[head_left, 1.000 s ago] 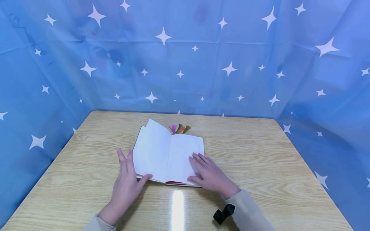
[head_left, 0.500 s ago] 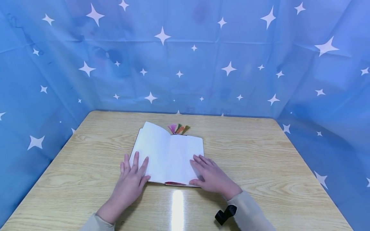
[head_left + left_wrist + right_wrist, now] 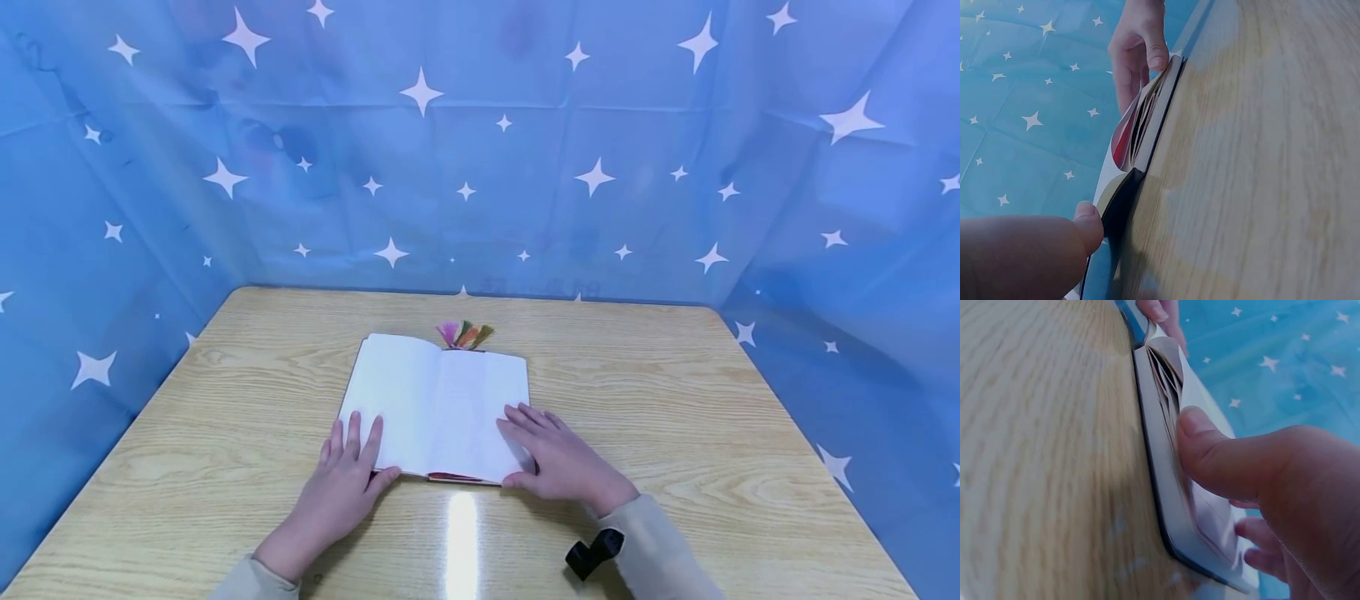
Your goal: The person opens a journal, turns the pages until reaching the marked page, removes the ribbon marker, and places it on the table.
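An open notebook [image 3: 438, 408] with blank white pages and a dark cover lies on the wooden table. Pink, green, orange and olive tassels [image 3: 467, 335] stick out past its top edge. My left hand [image 3: 341, 475] rests on the lower left corner of the left page, fingers spread and straight, thumb at the bottom edge. On the right page's lower right corner, my right hand [image 3: 558, 458] lies with extended fingers. The right wrist view shows its thumb [image 3: 1210, 447] against the page edge. Between the leaves near the spine, a red patch [image 3: 1121, 149] shows in the left wrist view.
A wooden table [image 3: 750, 467] spreads around the notebook, with a bright light reflection in front of it. Behind and at both sides hangs a blue curtain [image 3: 480, 150] with white stars. A black device [image 3: 595, 554] sits on the right wrist by the sleeve.
My left hand has moved from beside the left page's edge onto its lower corner. The raised left page has settled flatter. My right hand has slid slightly rightward and down.
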{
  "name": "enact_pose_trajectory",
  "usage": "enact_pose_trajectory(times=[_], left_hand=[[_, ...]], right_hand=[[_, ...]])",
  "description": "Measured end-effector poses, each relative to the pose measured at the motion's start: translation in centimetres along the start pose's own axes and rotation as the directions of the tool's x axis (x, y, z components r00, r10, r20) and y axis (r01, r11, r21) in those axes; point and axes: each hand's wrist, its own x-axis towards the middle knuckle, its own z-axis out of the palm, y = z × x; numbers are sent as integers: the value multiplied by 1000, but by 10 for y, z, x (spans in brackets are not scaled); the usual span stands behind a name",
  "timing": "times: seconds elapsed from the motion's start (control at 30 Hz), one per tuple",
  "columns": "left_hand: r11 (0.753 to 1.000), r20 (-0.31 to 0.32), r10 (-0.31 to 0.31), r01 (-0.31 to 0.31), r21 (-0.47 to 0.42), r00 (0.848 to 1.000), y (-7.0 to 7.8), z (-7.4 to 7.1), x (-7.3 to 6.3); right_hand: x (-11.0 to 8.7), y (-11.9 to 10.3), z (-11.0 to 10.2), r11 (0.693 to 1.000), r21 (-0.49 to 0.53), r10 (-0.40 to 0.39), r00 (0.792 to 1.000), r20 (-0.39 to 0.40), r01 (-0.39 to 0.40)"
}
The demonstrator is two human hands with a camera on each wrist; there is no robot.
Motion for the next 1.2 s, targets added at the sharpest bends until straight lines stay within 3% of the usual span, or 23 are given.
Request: enact_pose_trajectory(times=[0.53, 0.9, 1.2], left_hand=[[1000, 80, -18, 18, 2, 997, 2, 1, -3], [1000, 91, -19, 17, 16, 996, 0, 4, -2], [999, 77, -39, 36, 32, 996, 1, 5, -2]], right_hand=[[-1, 1, -1, 1000, 12, 4, 1000, 19, -4], [2, -1, -2, 1000, 4, 14, 1000, 17, -14], [5, -2, -1, 1000, -24, -7, 999, -31, 6]])
